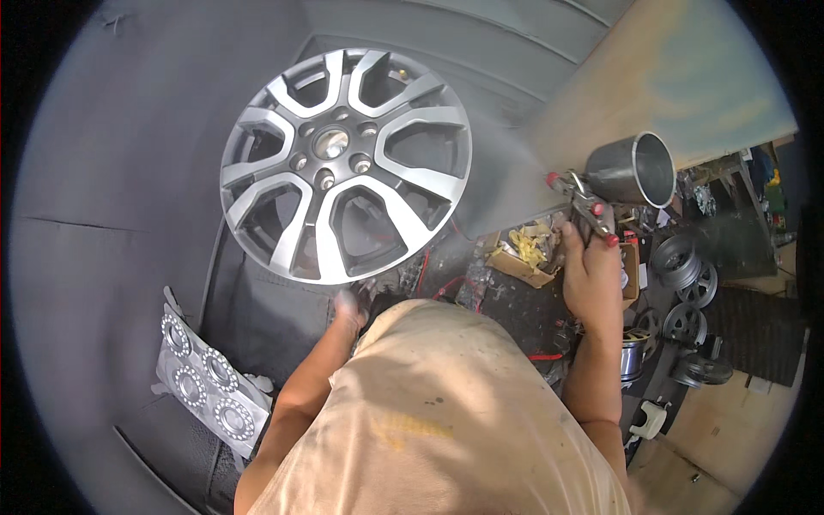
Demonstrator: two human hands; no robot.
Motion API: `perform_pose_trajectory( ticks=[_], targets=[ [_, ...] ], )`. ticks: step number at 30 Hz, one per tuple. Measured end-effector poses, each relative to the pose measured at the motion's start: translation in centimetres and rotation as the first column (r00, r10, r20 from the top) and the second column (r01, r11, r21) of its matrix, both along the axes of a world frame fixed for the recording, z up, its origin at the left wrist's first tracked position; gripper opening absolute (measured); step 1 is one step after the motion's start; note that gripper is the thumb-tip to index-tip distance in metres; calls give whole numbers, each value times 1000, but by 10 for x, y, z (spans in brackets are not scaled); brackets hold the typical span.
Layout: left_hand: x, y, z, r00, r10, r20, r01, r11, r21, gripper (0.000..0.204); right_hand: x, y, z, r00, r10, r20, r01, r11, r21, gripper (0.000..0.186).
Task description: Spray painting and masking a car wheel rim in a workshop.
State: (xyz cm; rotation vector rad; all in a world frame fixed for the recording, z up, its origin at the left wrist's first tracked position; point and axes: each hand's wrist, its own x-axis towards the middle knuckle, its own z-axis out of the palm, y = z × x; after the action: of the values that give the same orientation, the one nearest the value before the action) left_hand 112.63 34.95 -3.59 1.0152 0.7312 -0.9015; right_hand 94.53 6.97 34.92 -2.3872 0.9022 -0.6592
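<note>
A silver and dark grey alloy wheel (350, 153) with split spokes faces me in front of my body. My right hand (592, 279) is closed around a spray gun (586, 206) with red knobs. A metal cup (608, 174) is fixed to the gun, its round end toward the right. The gun's nozzle points left toward the wheel, some distance from it, and a pale haze hangs between them. My left hand (348, 307) is just below the wheel's lower edge. It is smeared by motion, so its fingers do not show clearly.
At lower left, several ring-shaped parts lie on a pale covered board (206, 378). A cardboard box (525, 268) with yellow scraps stands beyond my right forearm. Several wheels (685, 324) lie at far right. A stained panel (669, 86) rises behind the gun. Red hose (542, 357) crosses the floor.
</note>
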Motion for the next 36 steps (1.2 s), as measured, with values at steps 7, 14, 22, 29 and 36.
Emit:
perform_pose_trajectory(
  ticks=[7,14,22,29,36],
  targets=[
    [30,14,-2,997,-49,61,48,999,23,44,-14,-4,9,999,-5,33,-6,951,309,16],
    [43,14,3,991,-59,117,42,989,143,38,17,12,11,964,265,-28,-246,926,286,19],
    [39,15,-4,995,-63,76,51,988,145,49,9,28,26,843,500,-200,-358,798,485,32],
    [17,-1,-7,984,-140,114,125,984,129,50,-4,25,15,802,597,-6,-498,674,546,33],
    [-9,-31,9,999,-18,38,20,999,-31,47,-19,16,32,937,334,-97,-203,751,628,30]
  ],
)
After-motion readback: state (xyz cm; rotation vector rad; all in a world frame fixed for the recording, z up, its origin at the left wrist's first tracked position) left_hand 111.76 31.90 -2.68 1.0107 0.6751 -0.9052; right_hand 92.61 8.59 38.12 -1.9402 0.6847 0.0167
